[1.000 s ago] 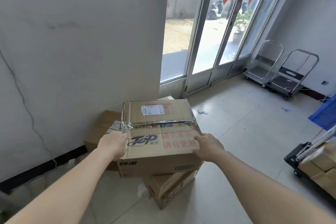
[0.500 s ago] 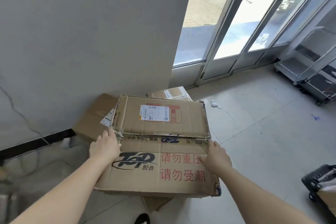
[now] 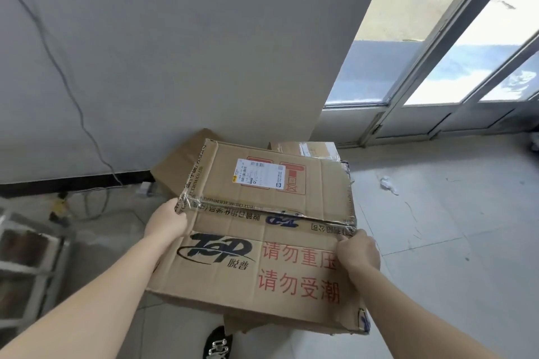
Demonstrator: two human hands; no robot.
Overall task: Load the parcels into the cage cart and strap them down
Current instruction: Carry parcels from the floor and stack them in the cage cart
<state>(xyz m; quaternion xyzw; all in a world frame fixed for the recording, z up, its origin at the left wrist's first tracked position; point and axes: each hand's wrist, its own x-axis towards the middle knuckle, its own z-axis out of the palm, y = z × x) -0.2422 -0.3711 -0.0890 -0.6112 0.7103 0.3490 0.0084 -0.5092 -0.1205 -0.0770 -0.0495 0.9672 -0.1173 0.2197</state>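
Along the taped seam of the big parcel [image 3: 262,265], both hands clamp it from opposite sides. The left hand [image 3: 166,221] wraps the left edge, its fingers curled out of sight round the side. The right hand [image 3: 357,251] hooks its fingers over the right edge at the same seam. Gripping at mid-length on both sides probably balances a wide, soft carton whose top flaps gape under torn tape. The parcel appears lifted clear of the floor, in front of the person, with its shipping label facing up.

Under its near edge a second carton [image 3: 248,326] peeks out, beside a black shoe [image 3: 217,344]. Beyond, a smaller parcel [image 3: 309,148] sits by the glass door [image 3: 358,73], and flattened cardboard [image 3: 178,166] leans against the wall. A blurred metal frame [image 3: 26,256] at far left may be the cage cart; I cannot tell.
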